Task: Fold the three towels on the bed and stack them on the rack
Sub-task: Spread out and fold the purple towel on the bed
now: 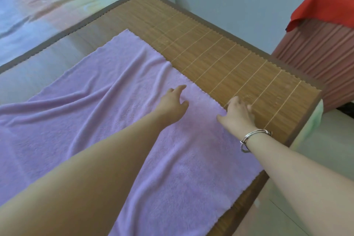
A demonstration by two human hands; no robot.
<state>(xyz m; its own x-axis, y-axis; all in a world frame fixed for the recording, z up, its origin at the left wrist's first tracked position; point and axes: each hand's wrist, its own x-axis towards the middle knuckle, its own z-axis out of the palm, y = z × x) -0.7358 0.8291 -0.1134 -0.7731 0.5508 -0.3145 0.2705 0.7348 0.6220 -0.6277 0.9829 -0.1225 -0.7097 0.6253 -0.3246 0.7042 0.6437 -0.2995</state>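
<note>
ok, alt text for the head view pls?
A lilac towel lies spread, slightly wrinkled, on a bamboo mat over the bed. The left hand rests on it; the right hand sits at its far edge.

— Where have you set up?
— You're in a home bedroom: a bed [57, 48] with a woven bamboo mat [220, 59], a pastel sheet [47, 0] at its head, and a red cloth [325, 0] over a ribbed unit [316, 59].

Fleecy matt towel [118, 120], woven bamboo mat [220, 59]
</note>
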